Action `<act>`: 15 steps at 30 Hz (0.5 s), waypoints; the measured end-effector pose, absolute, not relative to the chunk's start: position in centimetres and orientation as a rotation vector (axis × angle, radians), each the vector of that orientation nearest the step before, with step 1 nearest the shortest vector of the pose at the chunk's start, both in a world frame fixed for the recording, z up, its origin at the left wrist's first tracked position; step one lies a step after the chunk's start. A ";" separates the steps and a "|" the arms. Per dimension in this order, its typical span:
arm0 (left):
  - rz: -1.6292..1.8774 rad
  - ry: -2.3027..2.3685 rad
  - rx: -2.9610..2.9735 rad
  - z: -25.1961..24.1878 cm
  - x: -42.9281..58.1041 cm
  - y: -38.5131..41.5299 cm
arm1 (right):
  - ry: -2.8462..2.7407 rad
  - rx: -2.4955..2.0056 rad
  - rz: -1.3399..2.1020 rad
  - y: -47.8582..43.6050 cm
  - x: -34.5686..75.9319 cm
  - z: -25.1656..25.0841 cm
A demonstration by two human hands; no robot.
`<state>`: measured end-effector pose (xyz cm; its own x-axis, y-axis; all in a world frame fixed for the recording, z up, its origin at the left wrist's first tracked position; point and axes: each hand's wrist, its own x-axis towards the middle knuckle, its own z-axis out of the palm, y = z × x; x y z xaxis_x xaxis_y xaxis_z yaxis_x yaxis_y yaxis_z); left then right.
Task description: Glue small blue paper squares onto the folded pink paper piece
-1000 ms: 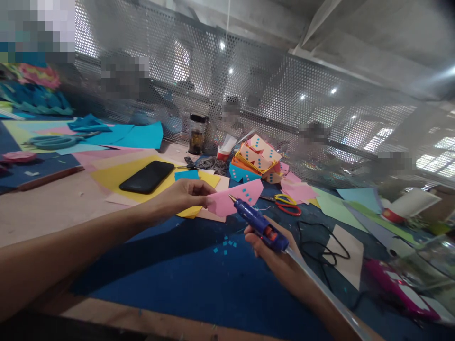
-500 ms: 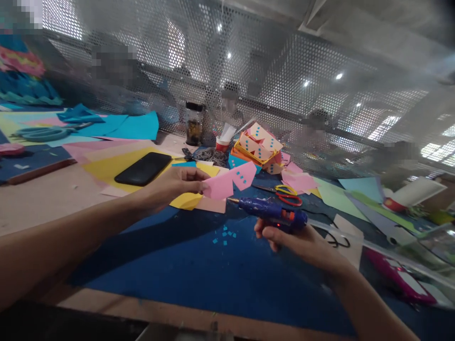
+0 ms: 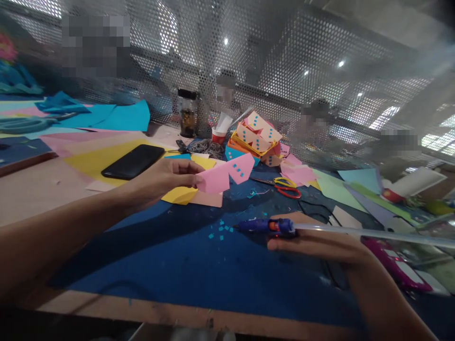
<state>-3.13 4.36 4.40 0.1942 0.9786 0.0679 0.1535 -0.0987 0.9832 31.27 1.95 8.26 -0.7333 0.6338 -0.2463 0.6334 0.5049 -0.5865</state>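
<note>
My left hand [image 3: 167, 176] pinches a folded pink paper piece [image 3: 225, 174] with small blue squares on it, held above the dark blue mat [image 3: 199, 265]. My right hand [image 3: 316, 241] grips a blue glue gun [image 3: 266, 226] lying almost level just over the mat, nozzle pointing left, a clear glue stick [image 3: 373, 233] trailing out to the right. Several tiny blue paper squares [image 3: 219, 230] lie on the mat below the pink piece and left of the nozzle.
A black phone [image 3: 134, 161] rests on yellow paper at left. A pile of folded pink and orange paper shapes [image 3: 258, 139] sits at the back, with scissors [image 3: 286, 186], a dark jar [image 3: 186, 113] and a paper cup [image 3: 218, 135] nearby. Perforated metal screen [image 3: 284, 71] behind.
My right hand has lowered the glue gun away from the pink paper, down and to the right, to near the mat. My left hand still holds the pink piece up.
</note>
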 end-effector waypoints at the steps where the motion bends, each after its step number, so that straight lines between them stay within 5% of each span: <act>1: 1.048 1.142 1.470 4.3 -3.2 4.4 | -2.738 -1.132 1.076 1.9 31.2 8.3; 15: 1.048 1.138 1.473 4.4 -3.1 4.4 | -2.730 -1.062 1.082 2.1 31.0 7.7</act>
<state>-3.12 4.37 4.45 0.1949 0.9783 0.0699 0.1498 -0.1001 0.9836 31.02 2.10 7.74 -0.7685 0.6013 -0.2190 0.5880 0.5286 -0.6122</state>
